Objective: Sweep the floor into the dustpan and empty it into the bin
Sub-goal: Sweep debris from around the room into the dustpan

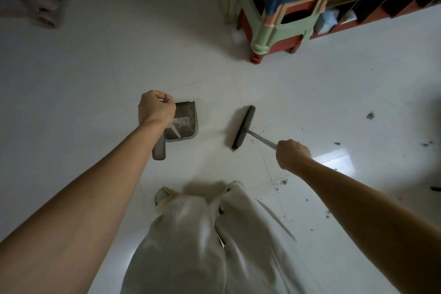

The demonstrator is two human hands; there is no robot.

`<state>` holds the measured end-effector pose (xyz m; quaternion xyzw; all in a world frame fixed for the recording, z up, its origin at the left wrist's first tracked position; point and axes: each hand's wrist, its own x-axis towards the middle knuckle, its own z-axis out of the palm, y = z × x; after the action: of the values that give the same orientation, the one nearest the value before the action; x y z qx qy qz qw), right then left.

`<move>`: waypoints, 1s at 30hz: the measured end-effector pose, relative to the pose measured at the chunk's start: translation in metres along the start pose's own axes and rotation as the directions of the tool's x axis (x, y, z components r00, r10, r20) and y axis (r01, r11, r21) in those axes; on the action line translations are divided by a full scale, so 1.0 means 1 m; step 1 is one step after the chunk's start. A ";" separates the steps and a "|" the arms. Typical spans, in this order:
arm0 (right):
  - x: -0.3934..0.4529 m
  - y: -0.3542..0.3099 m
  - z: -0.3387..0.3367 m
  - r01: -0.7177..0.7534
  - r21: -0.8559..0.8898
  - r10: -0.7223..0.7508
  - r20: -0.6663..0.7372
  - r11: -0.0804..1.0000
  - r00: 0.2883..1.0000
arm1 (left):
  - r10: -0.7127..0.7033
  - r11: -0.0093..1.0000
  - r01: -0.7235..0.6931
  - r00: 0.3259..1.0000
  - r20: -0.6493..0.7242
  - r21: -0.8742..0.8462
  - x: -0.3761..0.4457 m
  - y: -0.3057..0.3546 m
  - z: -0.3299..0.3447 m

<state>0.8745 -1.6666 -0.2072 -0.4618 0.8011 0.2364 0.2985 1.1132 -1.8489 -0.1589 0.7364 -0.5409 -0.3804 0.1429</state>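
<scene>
Gripping the dustpan [185, 122] handle, the left hand [155, 108] has its fingers clamped round it, pan on the white floor [119, 67]. Right hand [292, 154] is clenched on the broom [243, 126] shaft, head just right of the pan. Dust [282, 182] lies scattered behind the broom.

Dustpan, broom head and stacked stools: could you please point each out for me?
Dustpan [185, 122], head view, on the dusty inside of its tray.
Broom head [243, 126], head view, on its dark back.
Stacked stools [269, 31], head view, on a green leg.
</scene>
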 end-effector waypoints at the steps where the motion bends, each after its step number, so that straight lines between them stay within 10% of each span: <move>1: -0.001 0.010 0.004 0.001 0.011 -0.001 -0.012 1.000 1.000 | 0.020 1.000 -0.020 1.000 0.018 0.001 -0.004 0.007 0.010; 30: -0.043 0.117 0.053 -0.341 0.397 0.322 0.116 0.852 0.940 | 0.252 0.960 -0.278 0.898 0.362 0.023 -0.033 0.132 0.154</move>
<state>0.8018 -1.5525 -0.2029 -0.2380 0.8932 0.1210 0.3618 0.9084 -1.8372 -0.1665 0.5798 -0.6666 -0.4638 0.0661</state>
